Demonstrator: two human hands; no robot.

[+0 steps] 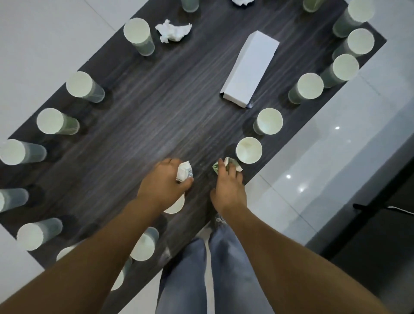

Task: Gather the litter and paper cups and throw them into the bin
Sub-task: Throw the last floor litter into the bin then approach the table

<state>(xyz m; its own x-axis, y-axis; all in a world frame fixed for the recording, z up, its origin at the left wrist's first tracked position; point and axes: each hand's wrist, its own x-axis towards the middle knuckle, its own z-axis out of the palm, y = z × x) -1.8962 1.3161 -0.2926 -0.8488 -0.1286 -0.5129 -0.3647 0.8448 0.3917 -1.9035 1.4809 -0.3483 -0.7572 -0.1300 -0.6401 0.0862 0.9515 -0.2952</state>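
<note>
Over the near end of a dark wooden table [156, 107], my left hand [163, 181] grips a crushed white paper cup [184, 171]. My right hand [228, 186] closes its fingers on a second crumpled cup with green print [231, 164], which rests on the table top. Several upright paper cups line both long edges, the nearest one [249, 150] just right of my right hand. A cup [175, 205] is partly hidden under my left wrist. A crumpled white tissue [173, 30] lies at the far left. No bin is in view.
A flat white carton [249, 67] lies in the far middle of the table. Another tissue [242, 2] shows at the top edge. My legs in jeans stand at the table's near corner. Glossy pale floor tiles surround the table; dark furniture [380, 224] is at the right.
</note>
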